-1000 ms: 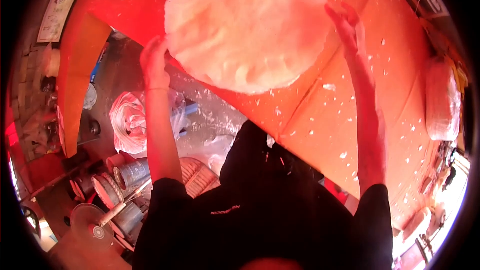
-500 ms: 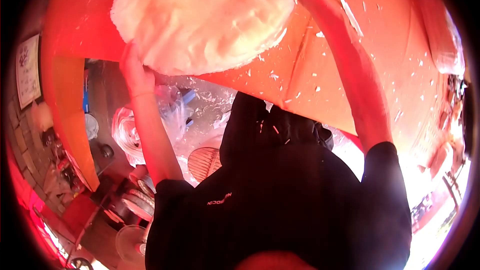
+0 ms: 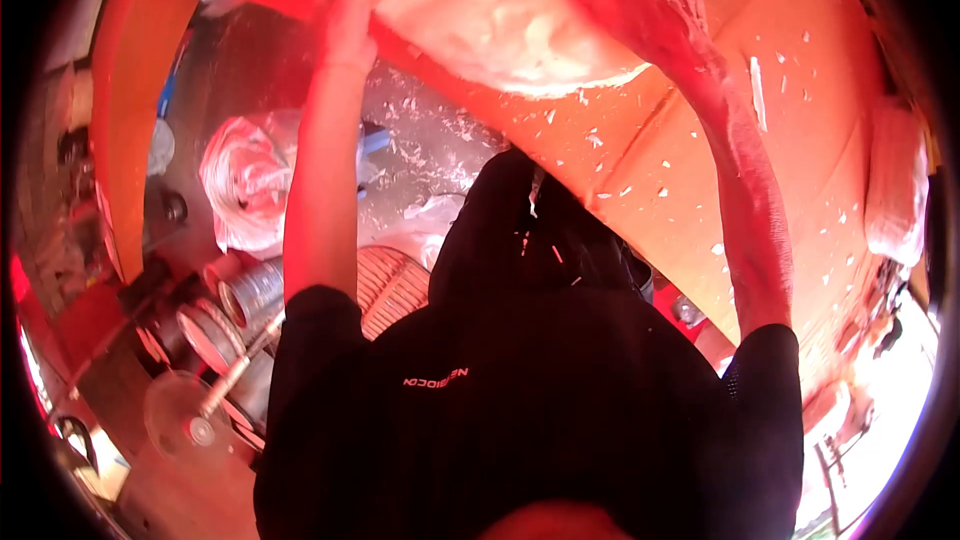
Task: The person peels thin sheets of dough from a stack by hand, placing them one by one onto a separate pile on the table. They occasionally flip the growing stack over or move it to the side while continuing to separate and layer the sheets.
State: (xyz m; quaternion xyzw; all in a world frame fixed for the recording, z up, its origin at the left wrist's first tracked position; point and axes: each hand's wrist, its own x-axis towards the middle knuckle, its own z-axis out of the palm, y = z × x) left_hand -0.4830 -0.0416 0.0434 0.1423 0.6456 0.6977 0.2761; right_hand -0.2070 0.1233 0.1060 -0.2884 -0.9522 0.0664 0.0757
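Observation:
A large, round, pale sheet with an uneven, bumpy surface (image 3: 500, 25), which looks like a flatbread or dough round, lies at the top of the view over the orange table (image 3: 690, 160). Its far part is cut off by the frame. At its left edge is my left hand (image 3: 345, 20), fingers closed on the rim. My right hand (image 3: 640, 5) rests over the sheet's right part, fingers stretched out and laid flat; strong red light blurs their tips. White flakes are scattered on the table near my right forearm.
A plastic-wrapped bundle (image 3: 250, 175) lies on the floor at left, near a woven, ribbed round item (image 3: 390, 285). A metal can (image 3: 255, 295) and a fan-like disc (image 3: 190, 425) stand lower left. A wrapped pack (image 3: 895, 180) sits at the table's right edge.
The view has shifted, and the sheet now appears farther up and right. My right hand has come from the sheet's far right edge onto its surface; my left hand stays at the left rim.

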